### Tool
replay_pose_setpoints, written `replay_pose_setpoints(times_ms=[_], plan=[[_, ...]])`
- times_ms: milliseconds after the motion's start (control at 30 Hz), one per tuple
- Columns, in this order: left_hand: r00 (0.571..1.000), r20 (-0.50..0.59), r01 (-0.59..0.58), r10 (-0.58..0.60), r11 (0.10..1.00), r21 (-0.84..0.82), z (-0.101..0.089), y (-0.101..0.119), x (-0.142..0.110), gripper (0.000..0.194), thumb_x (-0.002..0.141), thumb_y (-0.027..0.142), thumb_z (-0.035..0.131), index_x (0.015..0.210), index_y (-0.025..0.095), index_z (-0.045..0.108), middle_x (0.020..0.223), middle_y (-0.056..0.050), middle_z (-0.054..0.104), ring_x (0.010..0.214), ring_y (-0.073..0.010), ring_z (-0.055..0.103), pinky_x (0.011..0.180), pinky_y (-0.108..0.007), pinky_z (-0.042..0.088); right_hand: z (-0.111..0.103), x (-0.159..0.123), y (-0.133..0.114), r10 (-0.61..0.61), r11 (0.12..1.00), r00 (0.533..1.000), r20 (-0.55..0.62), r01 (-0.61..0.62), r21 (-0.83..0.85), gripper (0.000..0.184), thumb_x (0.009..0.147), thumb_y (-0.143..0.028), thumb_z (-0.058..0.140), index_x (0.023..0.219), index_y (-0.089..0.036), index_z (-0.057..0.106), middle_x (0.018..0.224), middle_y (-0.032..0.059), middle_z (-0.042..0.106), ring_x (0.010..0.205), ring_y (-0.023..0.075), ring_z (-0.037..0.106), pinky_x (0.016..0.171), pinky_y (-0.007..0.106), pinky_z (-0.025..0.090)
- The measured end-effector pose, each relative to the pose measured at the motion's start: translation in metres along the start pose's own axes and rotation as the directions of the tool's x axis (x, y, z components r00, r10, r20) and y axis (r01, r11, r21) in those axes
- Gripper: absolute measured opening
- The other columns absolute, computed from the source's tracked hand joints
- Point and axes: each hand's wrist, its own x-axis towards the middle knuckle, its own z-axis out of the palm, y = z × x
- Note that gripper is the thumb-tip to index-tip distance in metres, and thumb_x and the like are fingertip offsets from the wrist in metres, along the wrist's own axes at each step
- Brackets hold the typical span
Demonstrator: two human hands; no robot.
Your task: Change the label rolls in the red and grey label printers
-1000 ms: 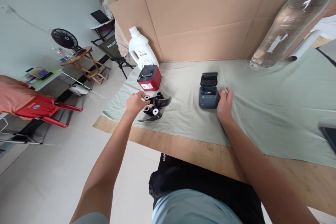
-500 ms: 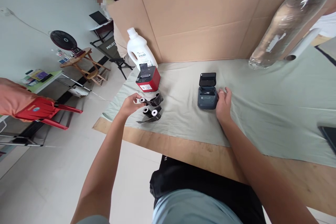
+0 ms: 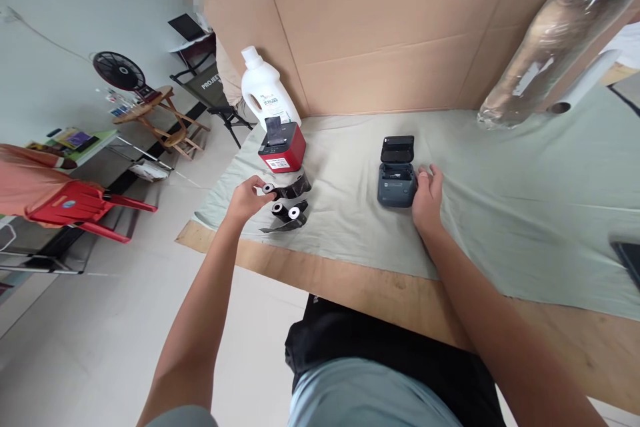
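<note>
My left hand [image 3: 246,200] is closed, thumb and fingers pinching the end of a black paper roll [image 3: 280,191] whose strip trails off to the right. Just below it two more black rolls [image 3: 289,213], with white-rimmed cores, lie on the cloth with a strip hanging loose. Behind the rolls stands a red and black printer [image 3: 283,148] with black paper sticking out of its top. My right hand [image 3: 427,199] rests against the right side of a small dark blue printer [image 3: 397,185], fingers apart and not wrapped round it. This printer's lid [image 3: 397,149] is raised.
A white detergent bottle [image 3: 269,90] stands behind the red printer. A cardboard sheet [image 3: 380,33] walls off the table's back. A plastic-wrapped roll [image 3: 540,47] leans at the back right, and a dark flat object [image 3: 627,257] lies at the right edge.
My left hand has shifted the pinched roll slightly left, and its strip looks more drawn out. My right hand stays beside the dark blue printer.
</note>
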Motion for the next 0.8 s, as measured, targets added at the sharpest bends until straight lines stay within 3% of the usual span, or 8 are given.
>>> replay_pose_setpoints(times_ms=[133,300,400,467,567,667,733,800], plan=[[1.000,0.017,-0.007,0.007,1.000,0.012,0.004,-0.017,0.002,0.035,0.064,0.046,0.077,0.088,0.022,0.066,0.087,-0.001,0.067,0.071,-0.0169,0.054,0.067,-0.028,0.040,0.000,-0.001,-0.003,0.008,1.000,1.000,0.003,-0.008,-0.013,0.067,0.098,-0.063,0.049,0.151,-0.022,0.042,0.152,0.0160,0.057,0.141,0.0276,0.057,0.123,0.053,0.040],[0.991,0.114,-0.068,0.070,0.997,-0.020,0.016,-0.039,0.013,0.031,0.064,0.044,0.078,0.086,0.024,0.070,0.082,-0.002,0.071,0.077,-0.0200,0.058,0.070,-0.028,0.041,0.000,-0.001,-0.003,-0.017,0.999,1.000,0.003,0.017,-0.044,0.065,0.099,-0.061,0.045,0.152,-0.023,0.043,0.151,0.0162,0.057,0.141,0.0275,0.058,0.122,0.053,0.042],[0.986,0.153,-0.072,0.071,0.997,0.004,0.017,-0.045,0.018,0.028,0.065,0.042,0.078,0.085,0.024,0.071,0.091,-0.003,0.076,0.079,-0.0206,0.060,0.072,-0.029,0.043,0.000,-0.001,-0.002,-0.023,0.999,1.000,-0.002,0.023,-0.040,0.064,0.100,-0.059,0.046,0.151,-0.022,0.043,0.151,0.0172,0.058,0.140,0.0282,0.058,0.123,0.053,0.041],[0.984,0.158,-0.082,0.077,0.996,0.024,0.013,-0.045,0.015,0.034,0.067,0.039,0.078,0.097,0.024,0.073,0.103,-0.005,0.078,0.081,-0.0211,0.060,0.073,-0.030,0.044,0.000,-0.001,-0.002,-0.019,0.999,1.000,-0.003,0.019,-0.033,0.063,0.100,-0.058,0.046,0.151,-0.021,0.044,0.151,0.0173,0.058,0.140,0.0278,0.058,0.123,0.053,0.041],[0.992,0.041,-0.121,0.118,0.991,0.061,0.001,-0.039,-0.004,0.042,0.076,0.038,0.073,0.116,0.024,0.071,0.116,-0.006,0.076,0.082,-0.0218,0.061,0.075,-0.031,0.045,0.000,0.000,-0.001,-0.008,1.000,1.000,-0.001,0.008,-0.024,0.062,0.101,-0.056,0.046,0.151,-0.020,0.043,0.153,0.0173,0.056,0.141,0.0269,0.058,0.123,0.051,0.041],[0.980,-0.093,-0.169,0.177,0.982,0.089,-0.004,-0.027,-0.040,0.025,0.089,0.041,0.062,0.104,0.023,0.072,0.105,-0.006,0.077,0.085,-0.0231,0.063,0.080,-0.034,0.047,0.000,0.001,0.000,-0.008,1.000,1.000,-0.002,0.008,-0.023,0.061,0.101,-0.056,0.046,0.151,-0.020,0.043,0.153,0.0169,0.056,0.140,0.0269,0.057,0.123,0.052,0.041],[0.960,-0.085,-0.257,0.268,0.959,0.123,0.000,-0.016,-0.066,0.024,0.094,0.044,0.061,0.100,0.023,0.073,0.103,-0.006,0.077,0.090,-0.0248,0.066,0.086,-0.036,0.047,0.000,0.001,0.000,-0.013,1.000,1.000,-0.008,0.013,-0.027,0.062,0.100,-0.058,0.046,0.150,-0.021,0.044,0.151,0.0166,0.057,0.140,0.0278,0.058,0.122,0.053,0.042],[0.927,-0.043,-0.357,0.372,0.914,0.192,0.011,-0.004,-0.085,0.028,0.095,0.045,0.063,0.112,0.025,0.073,0.112,-0.006,0.077,0.103,-0.0287,0.066,0.093,-0.040,0.046,0.000,0.001,0.001,-0.020,0.999,1.000,-0.011,0.020,-0.036,0.062,0.100,-0.060,0.046,0.149,-0.022,0.045,0.150,0.0165,0.058,0.139,0.0285,0.059,0.121,0.054,0.042]])
